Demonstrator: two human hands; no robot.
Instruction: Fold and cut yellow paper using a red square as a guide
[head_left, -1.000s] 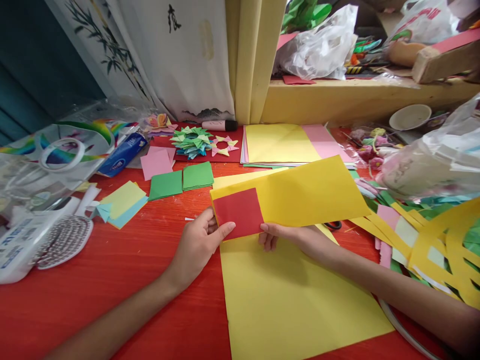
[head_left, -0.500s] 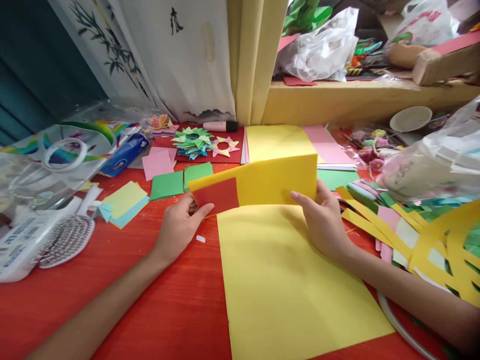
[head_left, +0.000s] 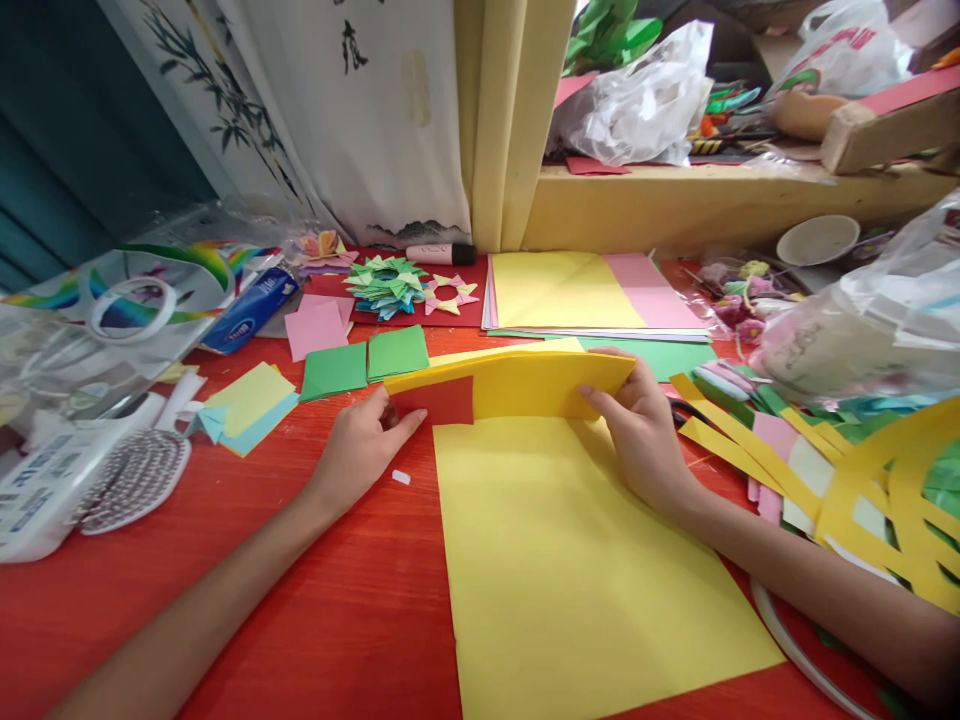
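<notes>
Between my two hands is a folded yellow paper strip (head_left: 540,388), its long edge turned up toward me. A red paper piece (head_left: 442,402) lies against the strip's left end. My left hand (head_left: 367,430) pinches that left end, thumb in front and fingers behind. At the other end my right hand (head_left: 637,420) grips the strip, its thumb on the near face. Underneath, a large pale yellow sheet (head_left: 600,580) lies flat on the red table (head_left: 337,600); part of its far edge is hidden behind the strip.
Green paper squares (head_left: 335,371), folded paper stars (head_left: 386,285) and a stack of coloured sheets (head_left: 555,290) lie beyond my hands. A hairbrush (head_left: 139,480) is at left. Yellow paper scraps (head_left: 862,500) and a plastic bag (head_left: 862,320) crowd the right.
The yellow strip has tilted and lowered slightly, so its near face looks narrower and its top edge shows more. Both hands keep hold of its ends.
</notes>
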